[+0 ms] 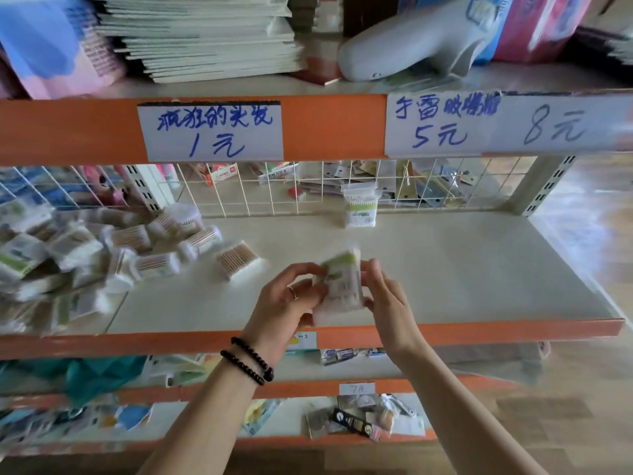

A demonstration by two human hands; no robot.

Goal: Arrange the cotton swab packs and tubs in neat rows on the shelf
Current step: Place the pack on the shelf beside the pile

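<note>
Hands meet over the cream shelf (445, 269) with its orange front lip: left hand (291, 296) and right hand (387, 299) both pinch a blurred clear plastic cotton swab pack with a green label (342, 286) just above the board. Behind it, against the white wire grille (274, 190), one matching pack (359, 207) already stands upright; setting this one square beside it, label forward, would start a tidy row. A loose heap of packs (68, 258) waits left of the held pack. Handwritten tags above read 1元 (210, 132), 5元 (438, 125) and 8元 (551, 126).
</note>
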